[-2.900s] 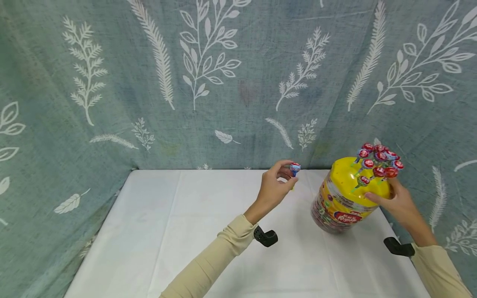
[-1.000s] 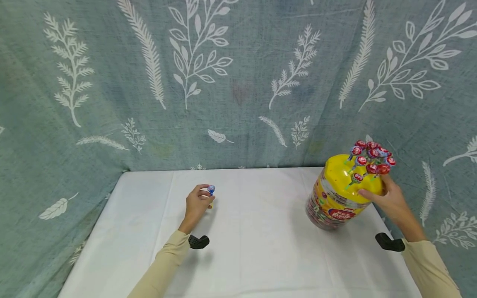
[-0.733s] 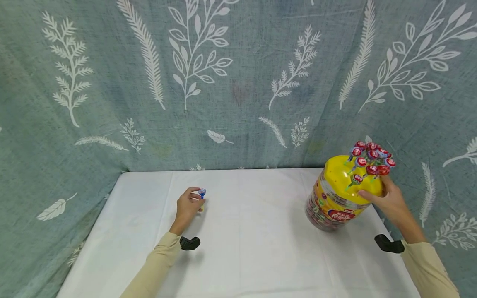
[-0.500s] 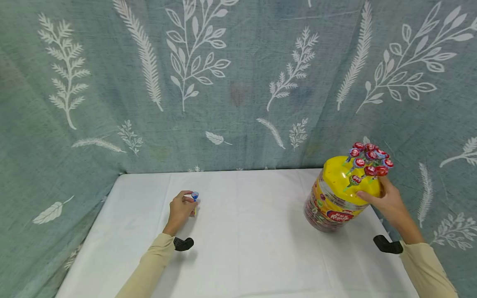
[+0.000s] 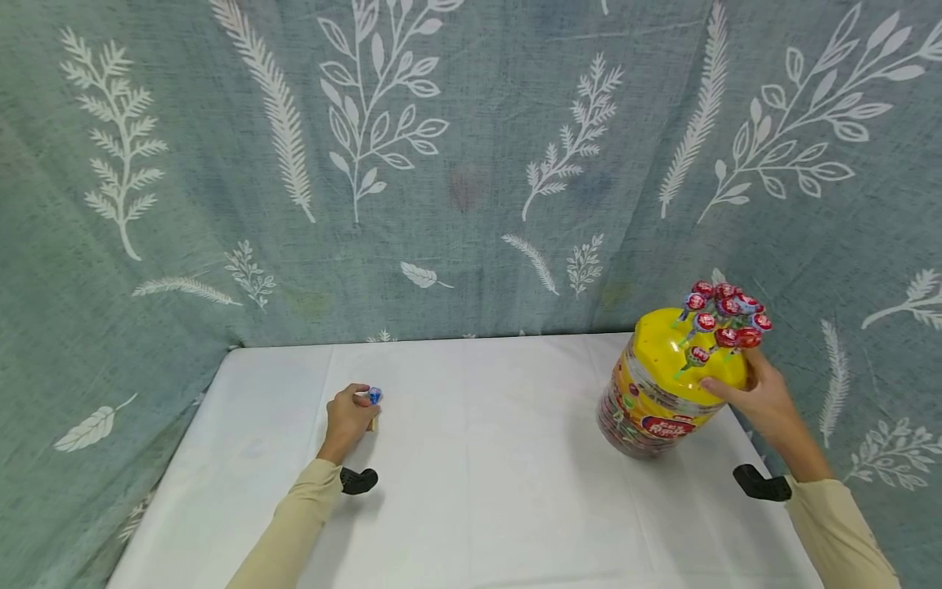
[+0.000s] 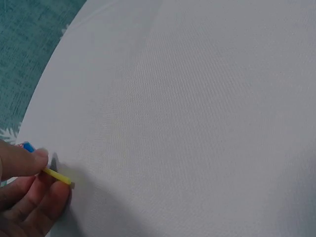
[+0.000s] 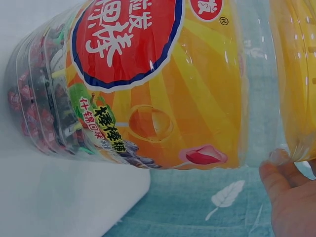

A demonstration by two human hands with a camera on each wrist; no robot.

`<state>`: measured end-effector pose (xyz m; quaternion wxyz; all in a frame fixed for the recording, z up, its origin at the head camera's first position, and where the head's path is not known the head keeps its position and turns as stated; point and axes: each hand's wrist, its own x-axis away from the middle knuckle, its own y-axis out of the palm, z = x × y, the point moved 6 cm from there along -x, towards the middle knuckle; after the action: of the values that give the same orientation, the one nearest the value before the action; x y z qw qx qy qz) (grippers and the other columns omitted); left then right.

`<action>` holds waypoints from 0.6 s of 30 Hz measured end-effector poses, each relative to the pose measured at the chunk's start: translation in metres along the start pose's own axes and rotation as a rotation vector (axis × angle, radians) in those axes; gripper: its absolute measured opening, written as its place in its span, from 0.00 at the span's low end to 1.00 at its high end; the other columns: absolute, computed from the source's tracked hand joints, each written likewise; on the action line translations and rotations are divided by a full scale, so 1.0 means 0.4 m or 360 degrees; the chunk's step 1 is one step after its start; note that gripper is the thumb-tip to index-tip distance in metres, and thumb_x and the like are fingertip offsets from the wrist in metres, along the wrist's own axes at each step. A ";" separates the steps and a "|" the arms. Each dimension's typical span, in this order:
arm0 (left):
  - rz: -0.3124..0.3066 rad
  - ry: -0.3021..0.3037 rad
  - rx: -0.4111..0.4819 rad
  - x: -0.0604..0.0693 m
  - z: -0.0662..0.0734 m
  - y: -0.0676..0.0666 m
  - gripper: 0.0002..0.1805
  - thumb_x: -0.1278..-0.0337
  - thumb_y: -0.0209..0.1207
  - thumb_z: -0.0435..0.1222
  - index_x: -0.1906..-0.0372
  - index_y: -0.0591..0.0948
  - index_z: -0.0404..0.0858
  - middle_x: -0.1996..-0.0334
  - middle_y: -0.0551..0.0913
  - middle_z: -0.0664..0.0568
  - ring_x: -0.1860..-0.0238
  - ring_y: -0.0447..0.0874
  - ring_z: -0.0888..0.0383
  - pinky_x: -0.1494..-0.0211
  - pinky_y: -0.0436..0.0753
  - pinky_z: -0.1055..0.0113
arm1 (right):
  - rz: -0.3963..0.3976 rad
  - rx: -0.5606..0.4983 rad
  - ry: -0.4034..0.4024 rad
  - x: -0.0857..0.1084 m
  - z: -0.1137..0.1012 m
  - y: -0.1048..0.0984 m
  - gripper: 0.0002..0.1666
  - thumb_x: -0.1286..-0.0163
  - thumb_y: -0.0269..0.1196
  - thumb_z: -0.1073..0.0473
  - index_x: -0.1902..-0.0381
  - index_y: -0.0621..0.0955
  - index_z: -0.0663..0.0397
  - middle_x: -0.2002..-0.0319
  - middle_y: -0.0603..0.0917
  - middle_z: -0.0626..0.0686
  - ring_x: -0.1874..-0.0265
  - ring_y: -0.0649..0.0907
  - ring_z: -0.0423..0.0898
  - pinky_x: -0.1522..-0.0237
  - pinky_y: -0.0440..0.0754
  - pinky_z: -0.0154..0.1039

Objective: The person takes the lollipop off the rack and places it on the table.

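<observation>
My left hand (image 5: 349, 419) pinches a lollipop (image 5: 375, 395) between thumb and fingers over the left part of the table. Its wrapper is blue, and a yellow stick (image 6: 58, 176) points down close to the white cloth; whether it touches, I cannot tell. On the right stands a big clear plastic candy jar (image 5: 658, 413), tilted slightly in the head view, with a yellow lid (image 5: 666, 352). Several red-wrapped lollipops (image 5: 727, 315) stick up out of the lid. My right hand (image 5: 769, 401) grips the lid's right edge, its thumb on the near side. More wrapped candies (image 7: 37, 106) show through the jar's wall.
A white cloth (image 5: 515, 491) covers the table. Behind and beside it hangs a green curtain (image 5: 471, 270) with white leaf prints, close behind the jar. Each wrist wears a black camera mount (image 5: 359, 481).
From near the jar, my left hand has carried the lollipop left and lower toward the table, slowing lately. My right hand stays on the jar lid. The head view has shifted slightly.
</observation>
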<state>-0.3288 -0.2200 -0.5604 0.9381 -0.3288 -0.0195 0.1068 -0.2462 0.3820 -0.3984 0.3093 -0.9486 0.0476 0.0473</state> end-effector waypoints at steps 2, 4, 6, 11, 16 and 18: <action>-0.0005 -0.0003 -0.0019 0.001 0.006 -0.001 0.22 0.52 0.64 0.27 0.49 0.77 0.27 0.69 0.80 0.40 0.69 0.80 0.49 0.73 0.78 0.66 | 0.0003 0.0001 -0.0008 -0.001 0.001 0.000 0.45 0.34 0.62 0.52 0.26 0.51 0.46 0.44 0.66 0.55 0.57 0.71 0.36 0.63 0.73 0.20; -0.0012 -0.0016 -0.0036 0.004 0.010 -0.003 0.23 0.52 0.64 0.27 0.47 0.76 0.26 0.68 0.80 0.40 0.68 0.79 0.48 0.71 0.78 0.64 | 0.0002 -0.0004 -0.0019 -0.001 0.003 0.000 0.45 0.34 0.62 0.52 0.26 0.51 0.46 0.44 0.67 0.55 0.57 0.71 0.36 0.63 0.73 0.20; -0.0014 -0.0031 -0.0062 0.007 0.011 -0.006 0.25 0.51 0.64 0.29 0.46 0.75 0.26 0.66 0.79 0.39 0.66 0.78 0.47 0.67 0.78 0.62 | 0.0002 -0.0006 -0.0031 -0.001 0.003 0.001 0.45 0.33 0.62 0.53 0.26 0.52 0.46 0.45 0.67 0.53 0.57 0.71 0.36 0.63 0.74 0.20; 0.0030 -0.0018 -0.0135 0.012 0.024 -0.020 0.27 0.51 0.65 0.32 0.44 0.75 0.27 0.62 0.78 0.34 0.62 0.76 0.43 0.61 0.76 0.52 | 0.0001 -0.0027 -0.0043 -0.001 0.005 0.001 0.44 0.33 0.62 0.53 0.26 0.52 0.46 0.46 0.67 0.51 0.58 0.72 0.35 0.63 0.74 0.20; 0.0059 0.0025 -0.0103 0.013 0.050 -0.031 0.25 0.49 0.64 0.34 0.45 0.76 0.31 0.60 0.78 0.35 0.62 0.76 0.44 0.63 0.75 0.54 | 0.0003 -0.0022 -0.0040 -0.003 0.010 0.000 0.45 0.33 0.62 0.53 0.26 0.51 0.45 0.45 0.67 0.51 0.57 0.71 0.35 0.63 0.74 0.20; 0.0062 0.0034 -0.0066 0.018 0.065 -0.034 0.23 0.48 0.64 0.34 0.45 0.76 0.32 0.60 0.78 0.35 0.63 0.77 0.45 0.65 0.75 0.56 | -0.0001 -0.0020 -0.0040 -0.003 0.011 0.001 0.45 0.33 0.62 0.53 0.26 0.51 0.45 0.45 0.66 0.51 0.57 0.71 0.35 0.63 0.74 0.20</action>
<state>-0.3220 -0.2129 -0.5317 0.9290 -0.3497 -0.0052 0.1211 -0.2479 0.3844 -0.4022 0.3038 -0.9499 0.0432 0.0595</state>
